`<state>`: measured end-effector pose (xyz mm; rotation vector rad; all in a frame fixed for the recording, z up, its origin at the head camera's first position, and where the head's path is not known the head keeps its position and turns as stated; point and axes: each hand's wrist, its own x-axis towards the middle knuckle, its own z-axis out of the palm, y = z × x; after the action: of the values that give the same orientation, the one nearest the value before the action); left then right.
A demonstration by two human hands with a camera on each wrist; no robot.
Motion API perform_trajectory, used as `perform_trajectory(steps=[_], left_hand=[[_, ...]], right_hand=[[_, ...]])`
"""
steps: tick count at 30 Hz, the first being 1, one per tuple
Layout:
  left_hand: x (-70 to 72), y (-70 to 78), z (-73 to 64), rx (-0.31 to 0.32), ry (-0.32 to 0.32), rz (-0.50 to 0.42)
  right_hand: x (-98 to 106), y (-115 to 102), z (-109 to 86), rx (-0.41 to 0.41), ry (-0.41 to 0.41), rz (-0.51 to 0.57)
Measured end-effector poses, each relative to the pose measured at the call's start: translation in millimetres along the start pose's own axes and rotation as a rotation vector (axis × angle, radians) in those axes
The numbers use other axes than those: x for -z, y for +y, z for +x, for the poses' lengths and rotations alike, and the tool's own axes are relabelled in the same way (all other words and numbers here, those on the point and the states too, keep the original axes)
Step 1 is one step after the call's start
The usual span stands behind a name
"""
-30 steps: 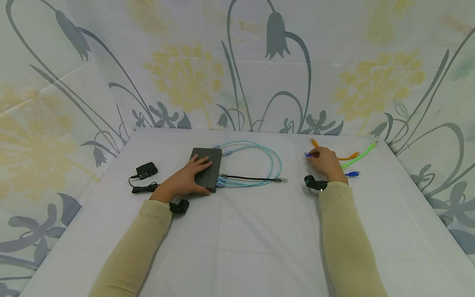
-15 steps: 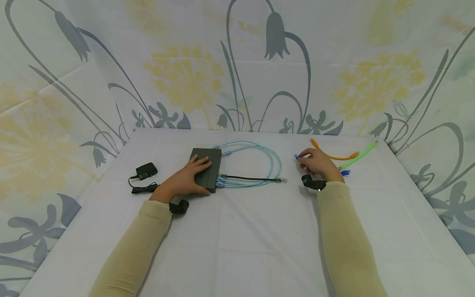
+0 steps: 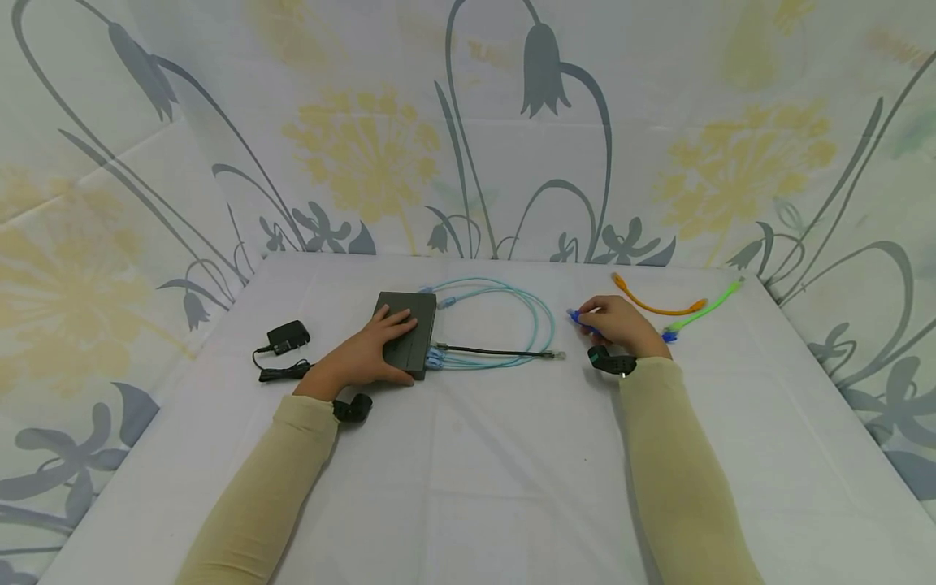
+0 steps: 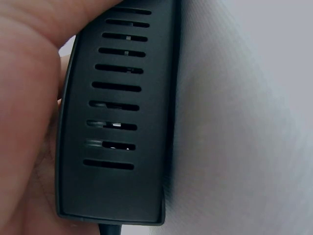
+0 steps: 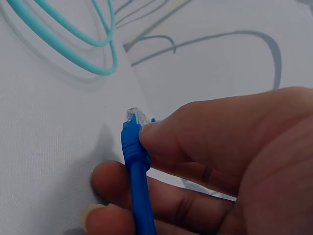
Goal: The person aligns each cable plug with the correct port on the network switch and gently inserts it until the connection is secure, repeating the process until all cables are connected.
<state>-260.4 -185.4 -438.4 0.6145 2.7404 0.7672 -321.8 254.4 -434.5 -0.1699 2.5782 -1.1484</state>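
Observation:
My left hand (image 3: 358,353) rests with spread fingers on top of a black network switch (image 3: 418,345), its thumb along the near edge. In the left wrist view the vented side of the switch (image 4: 112,191) fills the middle. My right hand (image 3: 621,321) pinches a short blue Ethernet cable (image 5: 141,191) just behind its clear plug (image 5: 133,115), thumb on one side and fingers on the other. The plug points away from the hand, left toward the switch. Past the wrist shows the cable's other blue end (image 3: 669,335); its middle is hidden under the hand.
Looped light-blue cables (image 3: 537,305) run from the switch's right side, with a short black cable (image 3: 497,351) among them. Orange (image 3: 658,310) and green (image 3: 709,307) cables lie right of my right hand. A black power adapter (image 3: 288,335) with bundled cord sits at left.
My right hand has drawn the blue cable left, toward the looped light-blue cables, its trailing end following past the green cable. The left hand and switch have stayed in place.

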Motion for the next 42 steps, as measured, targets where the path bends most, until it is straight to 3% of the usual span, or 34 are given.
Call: perform_trajectory(steps=[35,42], left_hand=[[0.3,-1.0,2.8,0.013,-0.007,0.000],[-1.1,-2.7,2.6,0.008,-0.003,0.005]], right_hand=[[-15,-17,6.6,0.080,-0.111,0.010],[-19,-31,-1.7,0.097,-0.141,0.031]])
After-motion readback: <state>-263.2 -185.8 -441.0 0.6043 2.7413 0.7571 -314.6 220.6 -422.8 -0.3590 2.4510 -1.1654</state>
